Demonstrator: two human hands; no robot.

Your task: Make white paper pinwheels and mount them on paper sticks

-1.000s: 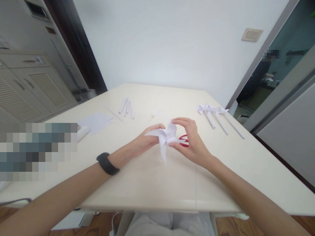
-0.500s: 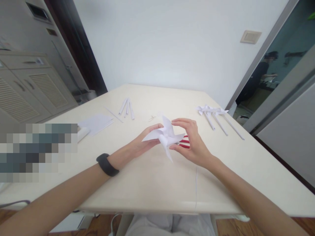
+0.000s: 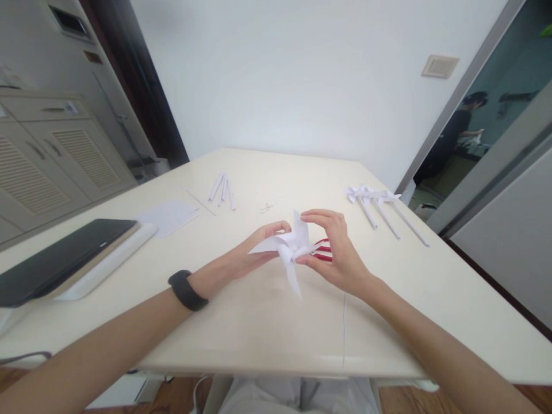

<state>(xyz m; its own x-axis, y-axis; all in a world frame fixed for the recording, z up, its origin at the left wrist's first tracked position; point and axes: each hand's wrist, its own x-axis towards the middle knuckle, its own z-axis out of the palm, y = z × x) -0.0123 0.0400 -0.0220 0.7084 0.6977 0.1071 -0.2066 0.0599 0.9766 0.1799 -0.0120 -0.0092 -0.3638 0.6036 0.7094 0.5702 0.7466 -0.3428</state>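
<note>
A white paper pinwheel [image 3: 288, 248] with curved blades is up in front of me, above the table. My left hand [image 3: 252, 248] holds it from behind on the left; most of those fingertips are hidden by the paper. On the other side my right hand [image 3: 340, 253] curves round it, index fingertip at the top blade and thumb by the lower right of the centre. Behind the right blade, the red handles [image 3: 324, 249] of a tool show in part; its kind is hidden.
Finished pinwheels on sticks [image 3: 374, 201] lie at the right. Rolled paper sticks [image 3: 222, 190], a thin rod [image 3: 199, 201] and paper sheets [image 3: 166, 217] are at the left. Beside them stands a dark flat device [image 3: 69, 253]. A person [image 3: 457, 132] is beyond the doorway.
The pinwheel has turned and tilted slightly, its top blade shifting right and its lower blade reaching further down. Both hands stay nearly in place.
</note>
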